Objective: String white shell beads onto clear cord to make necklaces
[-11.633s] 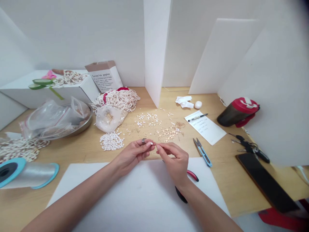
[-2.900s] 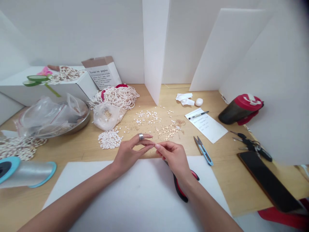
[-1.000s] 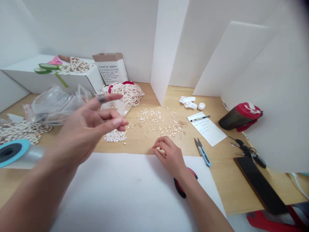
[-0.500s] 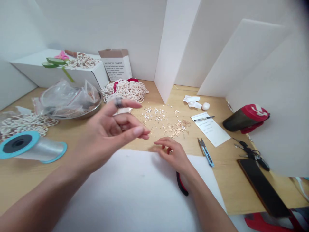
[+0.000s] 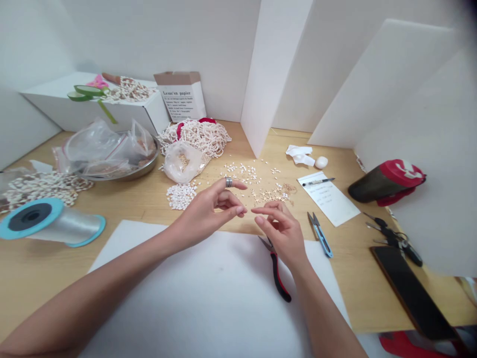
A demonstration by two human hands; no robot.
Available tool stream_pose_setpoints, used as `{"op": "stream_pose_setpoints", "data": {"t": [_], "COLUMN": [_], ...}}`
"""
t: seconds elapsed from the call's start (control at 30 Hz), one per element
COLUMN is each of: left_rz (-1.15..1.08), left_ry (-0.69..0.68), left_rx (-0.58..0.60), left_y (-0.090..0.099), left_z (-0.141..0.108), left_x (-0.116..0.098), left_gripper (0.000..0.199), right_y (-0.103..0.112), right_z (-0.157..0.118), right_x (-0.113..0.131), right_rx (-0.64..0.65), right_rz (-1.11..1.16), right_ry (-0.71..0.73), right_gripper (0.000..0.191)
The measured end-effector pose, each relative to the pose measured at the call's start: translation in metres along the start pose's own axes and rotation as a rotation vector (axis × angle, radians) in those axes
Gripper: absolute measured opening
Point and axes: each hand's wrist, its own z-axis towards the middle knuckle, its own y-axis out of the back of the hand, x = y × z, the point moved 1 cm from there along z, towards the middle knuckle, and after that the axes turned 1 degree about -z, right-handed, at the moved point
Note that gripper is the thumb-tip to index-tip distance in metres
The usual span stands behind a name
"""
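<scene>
My left hand (image 5: 212, 209), with rings on one finger, is closed in a pinch above the far edge of the white sheet (image 5: 201, 283); what it pinches is too small to name. Just to its right, my right hand (image 5: 281, 228) has its fingers curled and thumb near the index finger, held over red-and-black pliers (image 5: 278, 276). Whether it holds anything fine does not show. Beyond both hands lie small star-shaped pieces (image 5: 267, 195) and scattered white beads (image 5: 244, 171). A pile of white shells (image 5: 181, 195) sits behind my left hand.
Blue snips (image 5: 319, 234), a note (image 5: 331, 201) with a pen, keys, a phone (image 5: 412, 291) and a bottle (image 5: 385, 183) are at the right. At the left are a clear-thread spool (image 5: 52, 223), a bowl of bags (image 5: 139, 171) and strung shells (image 5: 197, 136).
My left hand has moved away from the camera and down beside my right hand, uncovering the shell pile and a bag of beads. My right hand has shifted slightly right, showing the pliers' jaws.
</scene>
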Motion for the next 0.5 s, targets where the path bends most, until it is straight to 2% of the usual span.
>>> {"op": "stream_pose_setpoints", "data": {"t": [0.1, 0.2, 0.33, 0.5], "left_rz": [0.009, 0.004, 0.008, -0.003], "left_ry": [0.008, 0.008, 0.022, 0.034], "left_rx": [-0.02, -0.023, 0.005, 0.032], "left_y": [0.0003, -0.0004, -0.0035, -0.0046], "left_z": [0.0001, 0.0004, 0.0011, 0.0012], "left_x": [-0.0001, 0.0005, 0.0039, 0.0057], "left_gripper": [0.036, 0.036, 0.035, 0.036], "right_y": [0.0017, 0.0017, -0.003, -0.0065], "right_z": [-0.0011, -0.0038, -0.0073, -0.0082], "right_x": [0.0017, 0.0036, 0.0039, 0.0045], "right_rx": [-0.155, -0.225, -0.203, -0.124], "right_rz": [-0.207, -0.268, -0.301, -0.248], "right_ry": [0.106, 0.161, 0.215, 0.218], "right_gripper": [0.013, 0.014, 0.018, 0.009]}}
